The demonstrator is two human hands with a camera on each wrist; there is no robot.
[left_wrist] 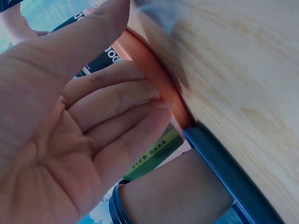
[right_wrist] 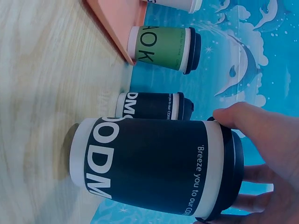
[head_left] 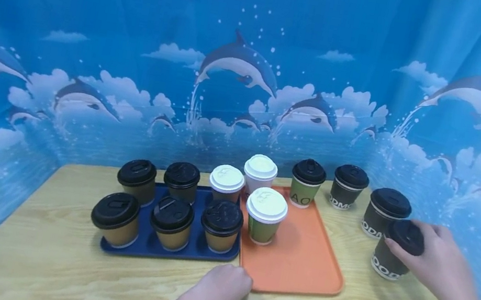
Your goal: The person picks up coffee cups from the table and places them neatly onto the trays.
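At the table's right side, my right hand (head_left: 439, 257) grips the black lid of a dark paper coffee cup (right_wrist: 154, 163), thumb on one side and fingers on the other. The cup stands nearly upright; whether its base touches the table I cannot tell. Close behind it is a second dark cup (head_left: 386, 214), with a third dark cup (head_left: 349, 187) farther back. My left hand (head_left: 221, 293) is by the front left corner of the orange tray (head_left: 298, 260). In the left wrist view its fingers (left_wrist: 117, 100) are loosely bent and hold nothing.
A navy tray (head_left: 185, 252) left of the orange one carries several lidded brown cups (head_left: 171, 223). On the orange tray stand a white-lidded green cup (head_left: 265, 215), a white cup (head_left: 260, 172) and a black-lidded green cup (head_left: 306, 182). A dolphin-print curtain (head_left: 158, 14) surrounds the wooden table.
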